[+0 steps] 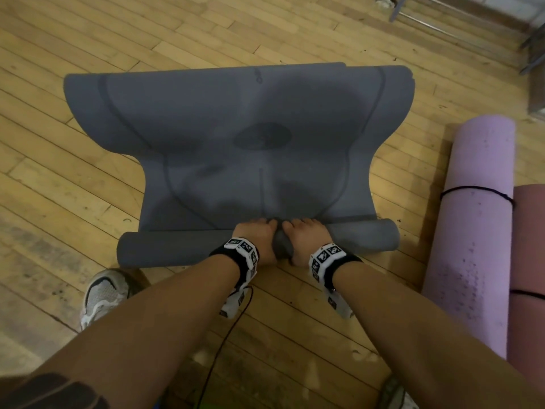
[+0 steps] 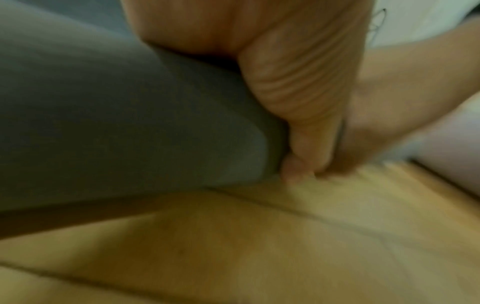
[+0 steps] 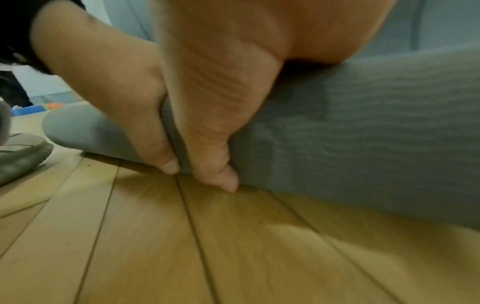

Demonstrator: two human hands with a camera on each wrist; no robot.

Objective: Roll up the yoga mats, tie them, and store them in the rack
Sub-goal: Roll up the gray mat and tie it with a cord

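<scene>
A grey yoga mat (image 1: 236,134) lies spread on the wooden floor, its near end wound into a roll (image 1: 165,249). Both hands grip the middle of that roll side by side. My left hand (image 1: 256,240) has its fingers over the top and its thumb (image 2: 298,107) down the near side to the floor. My right hand (image 1: 304,239) grips the same way, thumb (image 3: 215,127) against the roll (image 3: 363,144). The fingertips are hidden behind the roll. The mat's far edge curls up slightly.
A purple rolled mat (image 1: 472,231) tied with black cord lies to the right, with a brownish-pink rolled mat (image 1: 530,261) beside it. Metal rack legs (image 1: 442,23) stand at the far right. My shoe (image 1: 103,293) and a dark cord (image 1: 227,338) are near the roll.
</scene>
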